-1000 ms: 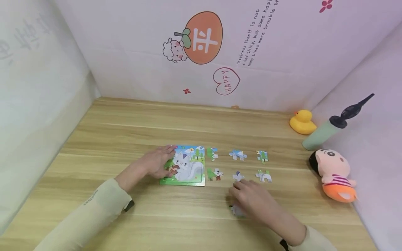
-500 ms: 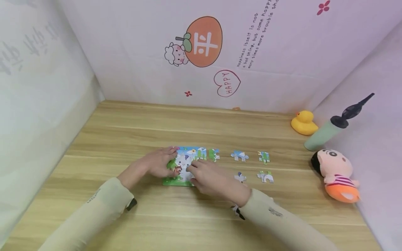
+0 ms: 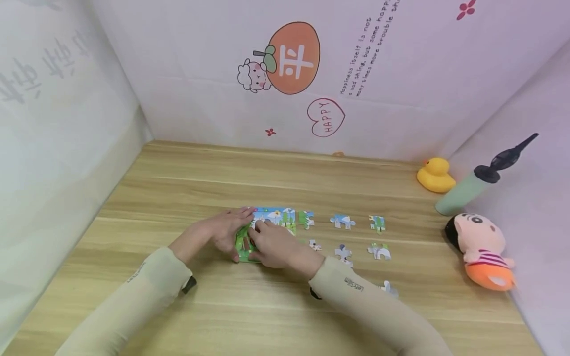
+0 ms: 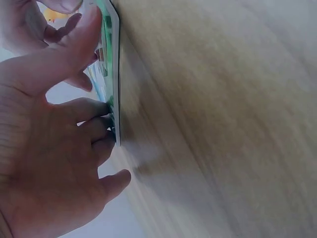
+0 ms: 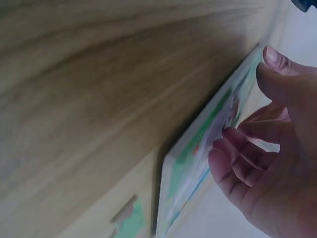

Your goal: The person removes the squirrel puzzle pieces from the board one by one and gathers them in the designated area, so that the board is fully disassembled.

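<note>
A puzzle board [image 3: 289, 217] with a cartoon animal picture lies on the table. My left hand [image 3: 224, 230] lies along its left side. In the left wrist view, its fingertips [image 4: 110, 121] touch the board's edge and the thumb stretches along it. My right hand [image 3: 277, 245] is over the middle of the board. In the right wrist view, its fingers [image 5: 223, 163] bend toward the picture, with the thumb apart from them. I cannot tell whether it pinches a piece. Close to the board's right edge lie puzzle pieces [image 3: 343, 221] [image 3: 344, 254].
More puzzle pieces [image 3: 377, 223] [image 3: 379, 251] lie farther right, one [image 3: 389, 289] partly behind the right sleeve. At the table's right side stand a yellow rubber duck [image 3: 436, 175] and a green hand pump [image 3: 463, 193], with a plush doll [image 3: 483, 249] nearer. Printed cloth walls [image 3: 200, 74] enclose the table.
My right hand has left the loose pieces on the right and moved left onto the board, then farther toward its left half. My left hand stays at the board's left side.
</note>
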`<action>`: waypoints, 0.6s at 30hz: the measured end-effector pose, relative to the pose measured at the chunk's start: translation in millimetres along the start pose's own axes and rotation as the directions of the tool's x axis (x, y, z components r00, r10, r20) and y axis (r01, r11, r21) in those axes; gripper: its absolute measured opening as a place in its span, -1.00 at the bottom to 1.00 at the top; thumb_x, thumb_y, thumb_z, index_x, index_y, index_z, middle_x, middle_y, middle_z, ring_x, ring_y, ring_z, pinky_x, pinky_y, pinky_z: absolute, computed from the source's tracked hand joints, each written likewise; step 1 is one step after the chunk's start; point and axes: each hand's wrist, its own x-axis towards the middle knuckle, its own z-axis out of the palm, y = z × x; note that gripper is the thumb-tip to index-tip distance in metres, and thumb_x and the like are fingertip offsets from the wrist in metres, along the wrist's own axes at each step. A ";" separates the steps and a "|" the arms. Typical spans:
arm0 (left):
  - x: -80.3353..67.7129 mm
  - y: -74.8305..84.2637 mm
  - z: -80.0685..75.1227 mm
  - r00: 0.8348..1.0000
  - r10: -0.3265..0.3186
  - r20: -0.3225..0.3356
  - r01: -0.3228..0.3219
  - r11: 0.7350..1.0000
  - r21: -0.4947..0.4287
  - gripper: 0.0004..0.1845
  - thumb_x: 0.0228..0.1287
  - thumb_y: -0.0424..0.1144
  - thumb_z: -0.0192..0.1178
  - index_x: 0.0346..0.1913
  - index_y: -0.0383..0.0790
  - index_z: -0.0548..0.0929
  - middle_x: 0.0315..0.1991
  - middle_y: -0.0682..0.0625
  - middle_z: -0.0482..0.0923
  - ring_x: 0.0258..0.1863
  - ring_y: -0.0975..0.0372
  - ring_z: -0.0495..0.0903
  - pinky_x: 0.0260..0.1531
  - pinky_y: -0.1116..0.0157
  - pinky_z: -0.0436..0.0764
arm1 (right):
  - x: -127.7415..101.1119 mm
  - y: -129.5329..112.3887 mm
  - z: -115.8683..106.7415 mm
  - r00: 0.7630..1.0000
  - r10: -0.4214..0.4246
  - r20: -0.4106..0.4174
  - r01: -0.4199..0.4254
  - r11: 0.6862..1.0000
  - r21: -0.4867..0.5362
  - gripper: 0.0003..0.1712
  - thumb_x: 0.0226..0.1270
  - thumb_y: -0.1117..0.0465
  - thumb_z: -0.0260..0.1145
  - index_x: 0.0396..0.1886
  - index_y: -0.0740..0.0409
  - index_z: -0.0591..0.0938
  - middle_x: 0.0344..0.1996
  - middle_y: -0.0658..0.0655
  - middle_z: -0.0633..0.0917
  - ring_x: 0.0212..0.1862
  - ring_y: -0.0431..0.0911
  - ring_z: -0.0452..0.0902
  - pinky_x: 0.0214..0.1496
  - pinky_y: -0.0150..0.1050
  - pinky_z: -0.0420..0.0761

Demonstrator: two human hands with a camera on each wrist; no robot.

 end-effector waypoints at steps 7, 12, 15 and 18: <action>-1.7 0.4 0.3 1.000 -0.016 -0.024 0.016 1.000 0.001 0.33 -0.09 -0.02 0.69 0.63 -0.42 0.07 0.74 -0.18 -0.19 0.73 -0.10 -0.13 0.65 -0.32 0.00 | 5.3 -3.7 4.8 1.000 0.023 -0.017 -0.024 0.998 -0.057 -0.58 0.51 -0.14 0.29 0.09 0.05 0.69 0.01 0.05 0.63 0.03 -0.10 0.57 0.07 -0.29 0.72; -0.7 1.2 3.3 0.999 -0.020 -0.025 0.020 1.000 -0.007 0.31 -0.09 -0.04 0.69 0.63 -0.40 0.08 0.74 -0.16 -0.18 0.74 -0.08 -0.13 0.65 -0.31 0.00 | 6.1 -3.0 6.9 0.999 0.033 -0.020 -0.034 0.998 -0.043 -0.58 0.47 -0.14 0.34 0.00 0.10 0.66 -0.01 0.07 0.65 0.02 -0.10 0.60 0.10 -0.30 0.72; 0.6 0.9 4.1 0.999 -0.019 -0.027 0.019 1.000 0.002 0.32 -0.10 -0.03 0.69 0.63 -0.40 0.08 0.74 -0.16 -0.18 0.74 -0.08 -0.12 0.65 -0.31 0.01 | 5.3 -3.2 7.1 0.999 -0.020 -0.047 0.013 0.989 -0.147 -0.54 0.50 -0.12 0.31 0.06 0.17 0.68 0.02 0.10 0.73 0.07 -0.08 0.67 0.21 -0.27 0.72; 0.6 -0.1 3.6 0.999 -0.019 -0.029 0.019 1.000 0.011 0.34 -0.11 -0.01 0.70 0.63 -0.40 0.08 0.74 -0.16 -0.18 0.73 -0.08 -0.12 0.64 -0.32 0.01 | 4.6 -3.8 6.6 0.990 -0.100 -0.095 0.067 0.952 -0.300 -0.55 0.56 -0.07 0.26 0.09 0.21 0.70 -0.03 0.11 0.80 0.06 -0.08 0.74 0.24 -0.27 0.73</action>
